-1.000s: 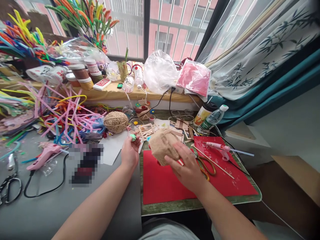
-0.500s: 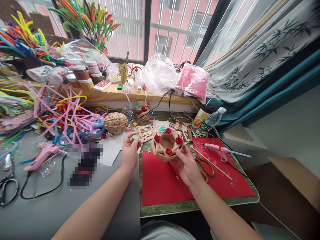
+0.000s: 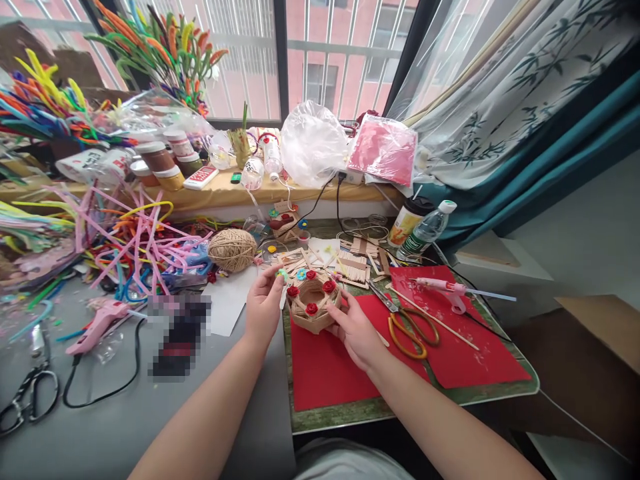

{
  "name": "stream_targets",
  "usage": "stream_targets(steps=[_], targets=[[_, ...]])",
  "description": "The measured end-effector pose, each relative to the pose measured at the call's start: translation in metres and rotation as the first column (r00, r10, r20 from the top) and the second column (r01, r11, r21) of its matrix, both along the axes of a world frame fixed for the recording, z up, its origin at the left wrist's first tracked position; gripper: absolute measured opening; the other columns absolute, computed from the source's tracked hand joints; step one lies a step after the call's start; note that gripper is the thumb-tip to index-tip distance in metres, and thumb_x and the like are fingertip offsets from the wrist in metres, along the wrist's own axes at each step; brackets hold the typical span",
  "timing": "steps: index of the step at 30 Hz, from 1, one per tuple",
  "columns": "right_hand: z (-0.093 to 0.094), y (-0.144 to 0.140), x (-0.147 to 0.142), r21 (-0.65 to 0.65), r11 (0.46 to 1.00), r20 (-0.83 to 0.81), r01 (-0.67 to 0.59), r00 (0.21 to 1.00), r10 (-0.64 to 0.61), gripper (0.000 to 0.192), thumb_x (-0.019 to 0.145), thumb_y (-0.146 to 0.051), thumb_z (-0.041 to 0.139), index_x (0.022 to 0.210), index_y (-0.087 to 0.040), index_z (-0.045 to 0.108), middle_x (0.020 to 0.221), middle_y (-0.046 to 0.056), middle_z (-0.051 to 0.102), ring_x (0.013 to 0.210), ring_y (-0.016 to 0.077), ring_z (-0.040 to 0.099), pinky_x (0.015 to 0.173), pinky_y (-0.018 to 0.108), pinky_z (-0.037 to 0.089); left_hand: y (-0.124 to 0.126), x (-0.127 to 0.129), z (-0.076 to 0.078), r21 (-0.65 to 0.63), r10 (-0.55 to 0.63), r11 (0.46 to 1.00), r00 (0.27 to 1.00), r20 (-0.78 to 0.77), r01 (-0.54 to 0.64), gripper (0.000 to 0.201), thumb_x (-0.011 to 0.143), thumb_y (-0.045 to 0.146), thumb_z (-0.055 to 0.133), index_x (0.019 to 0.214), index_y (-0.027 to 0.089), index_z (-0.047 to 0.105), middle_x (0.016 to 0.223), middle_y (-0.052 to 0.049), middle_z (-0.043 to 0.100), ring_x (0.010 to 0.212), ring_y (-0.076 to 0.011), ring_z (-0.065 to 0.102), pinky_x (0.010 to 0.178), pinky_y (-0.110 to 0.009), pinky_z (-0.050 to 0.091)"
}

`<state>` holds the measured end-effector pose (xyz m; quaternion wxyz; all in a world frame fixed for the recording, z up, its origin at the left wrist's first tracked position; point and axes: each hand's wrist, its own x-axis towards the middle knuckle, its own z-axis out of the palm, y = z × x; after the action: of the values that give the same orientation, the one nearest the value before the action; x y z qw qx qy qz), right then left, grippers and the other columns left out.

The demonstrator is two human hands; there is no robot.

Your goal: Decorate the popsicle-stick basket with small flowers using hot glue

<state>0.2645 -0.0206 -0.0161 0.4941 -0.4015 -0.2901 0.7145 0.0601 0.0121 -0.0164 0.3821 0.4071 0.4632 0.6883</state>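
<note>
Window light pours over one seriously cluttered craft desk: grey tabletop [image 3: 125, 420] on the left, a sheet of red felt [image 3: 330, 373] on a green-edged board to the right.

Sitting on the near left corner of that felt is a small round basket wrapped in tan jute twine [image 3: 313, 301], open side up, with little red roses glued around its rim and a blue flower on the far edge. The right hand [image 3: 353, 330] steadies it from the right side, thumb and fingers spread loosely against the wall, more bracing than gripping. The left hand [image 3: 264, 305] is just beside the basket's left edge, fingers curled in, pinching a tiny green-and-yellow flower piece [image 3: 283, 273] between thumb and fingertip right by the rim.

Orange-handled scissors [image 3: 407, 327] lie on the felt just right of the right hand, and a pink glue gun [image 3: 447, 290] rests further back. A ball of tan twine [image 3: 233, 250] sits behind the left hand, next to a tangled heap of pink and multicoloured pipe cleaners [image 3: 135, 240]. Another pink glue gun [image 3: 100, 320] and black scissors [image 3: 25, 397] are on the grey side, well apart from the hands.
</note>
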Motion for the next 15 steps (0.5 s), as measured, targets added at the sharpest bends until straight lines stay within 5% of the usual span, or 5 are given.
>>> stream_targets(steps=[9,15], targets=[[-0.023,0.017,0.008,0.173,0.985,0.236,-0.01,0.971,-0.032,0.066,0.087,-0.046,0.082,0.146,-0.03,0.057,0.15,0.007,0.065,0.142,0.0263,0.059,0.122,0.046,0.046,-0.003,0.001,0.005,0.023,-0.042,0.999,0.998,-0.037,0.043,0.037,0.086,0.046,0.084,0.111,0.021,0.075,0.099,-0.005,0.073,0.087,-0.0162,0.067,0.079,-0.028,0.055],[-0.031,0.0,0.019,0.303,0.953,0.319,-0.022,0.944,-0.079,0.063,0.092,-0.04,0.079,0.15,-0.029,0.056,0.158,0.008,0.058,0.145,0.0249,0.056,0.126,0.047,0.042,-0.013,0.002,0.001,0.135,-0.024,0.989,0.965,-0.261,0.061,0.024,0.091,0.035,0.078,0.111,0.024,0.072,0.109,-0.007,0.071,0.104,-0.021,0.067,0.095,-0.035,0.053]])
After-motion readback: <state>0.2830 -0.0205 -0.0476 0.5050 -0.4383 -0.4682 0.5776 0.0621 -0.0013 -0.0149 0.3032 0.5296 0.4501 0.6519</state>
